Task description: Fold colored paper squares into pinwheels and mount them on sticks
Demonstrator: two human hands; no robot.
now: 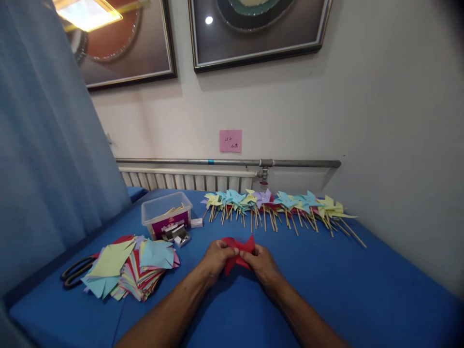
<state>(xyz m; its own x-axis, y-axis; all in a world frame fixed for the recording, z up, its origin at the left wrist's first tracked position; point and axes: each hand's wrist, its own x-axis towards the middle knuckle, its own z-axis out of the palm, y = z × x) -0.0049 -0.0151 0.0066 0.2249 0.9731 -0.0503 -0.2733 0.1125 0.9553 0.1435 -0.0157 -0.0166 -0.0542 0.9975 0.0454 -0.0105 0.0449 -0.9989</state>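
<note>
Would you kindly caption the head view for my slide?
Both hands fold red paper on a blue table, pinwheels behind.

Hands: two are showing, the left hand (216, 259) and the right hand (262, 263), both pinching one piece.
Red paper piece (237, 253): one is sitting between the fingers of both hands.
Finished pinwheels (275, 205): one long row is lying along the back of the table; too many are overlapping for an exact count.
Loose paper squares (132, 268): one fanned stack is lying at the left; the sheets are too many to count.
Clear plastic box (166, 212): one.
Scissors (77, 272): one pair.
Pink note (230, 140): one is sticking on the wall.
Framed pictures (253, 29): two are hanging.
</note>
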